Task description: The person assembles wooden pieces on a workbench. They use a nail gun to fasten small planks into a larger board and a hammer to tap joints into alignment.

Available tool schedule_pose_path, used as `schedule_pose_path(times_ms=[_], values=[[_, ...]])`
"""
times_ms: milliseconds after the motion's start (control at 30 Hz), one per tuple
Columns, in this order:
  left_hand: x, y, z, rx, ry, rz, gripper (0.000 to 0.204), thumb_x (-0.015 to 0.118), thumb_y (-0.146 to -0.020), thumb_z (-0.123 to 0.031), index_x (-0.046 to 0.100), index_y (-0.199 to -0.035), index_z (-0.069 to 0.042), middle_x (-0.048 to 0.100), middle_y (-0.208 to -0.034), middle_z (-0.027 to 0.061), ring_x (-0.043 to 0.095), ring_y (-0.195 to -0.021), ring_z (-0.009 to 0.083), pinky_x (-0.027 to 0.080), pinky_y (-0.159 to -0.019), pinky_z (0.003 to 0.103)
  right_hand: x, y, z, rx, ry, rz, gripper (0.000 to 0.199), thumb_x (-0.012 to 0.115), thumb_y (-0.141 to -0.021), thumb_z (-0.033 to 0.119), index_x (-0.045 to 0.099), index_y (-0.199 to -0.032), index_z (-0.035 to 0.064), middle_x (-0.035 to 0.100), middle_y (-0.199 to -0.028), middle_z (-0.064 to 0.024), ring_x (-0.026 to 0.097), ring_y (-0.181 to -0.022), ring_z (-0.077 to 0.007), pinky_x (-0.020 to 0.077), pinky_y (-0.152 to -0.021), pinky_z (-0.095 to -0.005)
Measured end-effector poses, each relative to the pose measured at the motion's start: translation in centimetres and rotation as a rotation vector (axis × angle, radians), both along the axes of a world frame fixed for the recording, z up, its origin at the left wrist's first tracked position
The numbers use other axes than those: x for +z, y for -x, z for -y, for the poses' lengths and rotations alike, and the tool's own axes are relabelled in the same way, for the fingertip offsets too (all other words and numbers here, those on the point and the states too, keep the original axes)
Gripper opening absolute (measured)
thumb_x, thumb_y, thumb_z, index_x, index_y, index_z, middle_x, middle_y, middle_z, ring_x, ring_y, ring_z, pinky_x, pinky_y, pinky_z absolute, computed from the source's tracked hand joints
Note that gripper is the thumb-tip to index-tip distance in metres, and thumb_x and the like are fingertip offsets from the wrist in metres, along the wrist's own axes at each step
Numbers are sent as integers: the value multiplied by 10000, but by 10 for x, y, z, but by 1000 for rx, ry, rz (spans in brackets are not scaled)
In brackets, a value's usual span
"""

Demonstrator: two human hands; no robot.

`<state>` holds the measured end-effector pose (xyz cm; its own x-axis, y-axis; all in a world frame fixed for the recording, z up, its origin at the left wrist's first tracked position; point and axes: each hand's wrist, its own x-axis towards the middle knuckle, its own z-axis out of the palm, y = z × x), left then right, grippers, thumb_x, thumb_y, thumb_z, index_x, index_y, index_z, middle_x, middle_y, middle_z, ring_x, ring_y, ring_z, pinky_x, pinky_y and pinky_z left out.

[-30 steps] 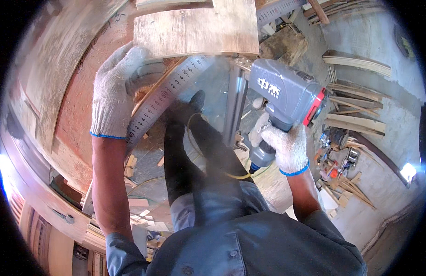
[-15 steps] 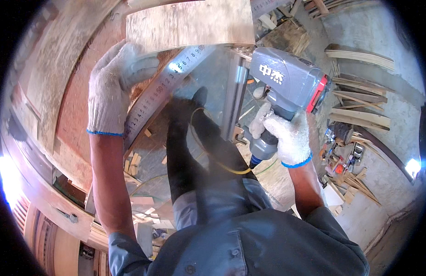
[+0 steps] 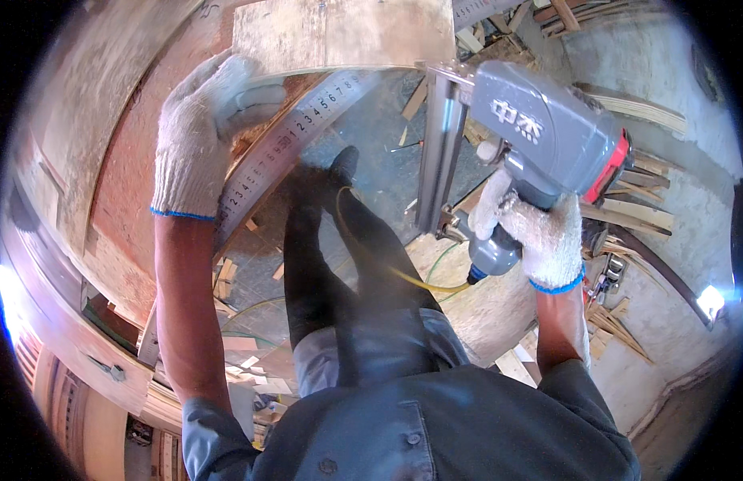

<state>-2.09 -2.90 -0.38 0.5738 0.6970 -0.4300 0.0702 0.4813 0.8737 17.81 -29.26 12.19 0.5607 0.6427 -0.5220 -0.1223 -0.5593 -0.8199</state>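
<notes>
Gloved left hand presses flat, fingers loosely curled, on the steel ruler beside the plywood board. Gloved right hand is wrapped tight around the handle of the grey pneumatic nail gun, nose at the board's edge.

Floor: grey concrete, dusty, seen between the person's legs and below the raised work.
Offcuts: thin wood strips lay scattered on the floor near the top centre; small wood scraps lay at lower left.
Stacked slats: pale curved wooden pieces lay piled on the floor at right.
Hose: a yellow line trailed over the floor.
Plywood board: pale sheet lay flat on the floor at lower right.
</notes>
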Motion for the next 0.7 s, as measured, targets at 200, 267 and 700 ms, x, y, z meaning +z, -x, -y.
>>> schedule_pose_path(times_ms=[200, 267, 700], values=[[0, -2, -1, -7, 37, -5, 418, 640, -1044, -260, 636, -1314, 59, 730, -1154, 151, 744, -1010, 233, 612, -874, 338, 7, -4, -28, 33, 174, 37, 361, 697, -888, 69, 631, -1215, -68, 674, -776, -69, 649, -658, -152, 533, -643, -309], [0, -1, -1, 1, 53, 4, 405, 649, -1041, -261, 650, -1308, 44, 726, -1146, 124, 735, -1006, 220, 599, -872, 332, 12, -2, -35, 38, 224, 48, 316, 673, -898, 57, 645, -1193, -52, 670, -768, -58, 644, -657, -143, 529, -645, -307], [5, -4, 0, 11, 91, 15, 418, 660, -1021, -240, 676, -1323, 49, 739, -1157, 101, 719, -1018, 189, 570, -896, 325, 47, -8, -72, 181, 521, 181, 341, 708, -900, 39, 658, -1237, 37, 652, -789, -3, 637, -651, -94, 516, -581, -294]])
